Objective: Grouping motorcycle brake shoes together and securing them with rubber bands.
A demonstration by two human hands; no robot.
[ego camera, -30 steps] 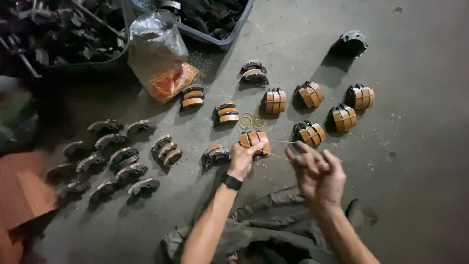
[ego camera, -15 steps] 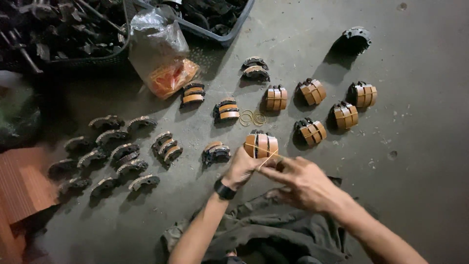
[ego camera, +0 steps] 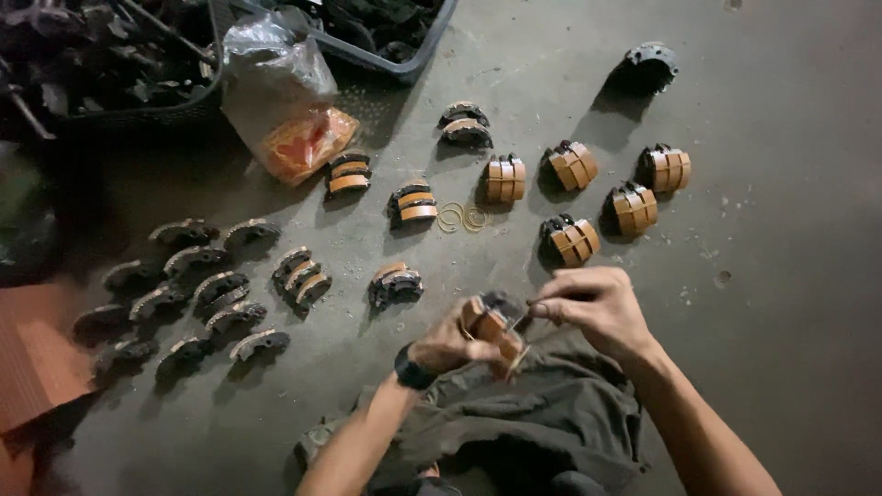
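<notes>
Head view looks down on a grey floor [ego camera: 790, 303] where the left hand [ego camera: 450, 344] grips a small stack of curved, tan-lined brake pieces [ego camera: 491, 326], fingers curled around it, just above a dark cloth [ego camera: 542, 413] that lies over the lap. Touching the stack from the other side, the right hand [ego camera: 593, 308] pinches at its upper edge with thumb and fingertips pressed together; what it pinches is too small to tell. Just beyond the hands lie two thin wire rings [ego camera: 462, 218]. Further out beyond the right hand sit bundled tan stacks [ego camera: 634, 207]. Well out past the left hand, rows of loose dark pieces [ego camera: 197, 294] lie flat, and a plastic bag [ego camera: 285, 106] stands beyond them.
</notes>
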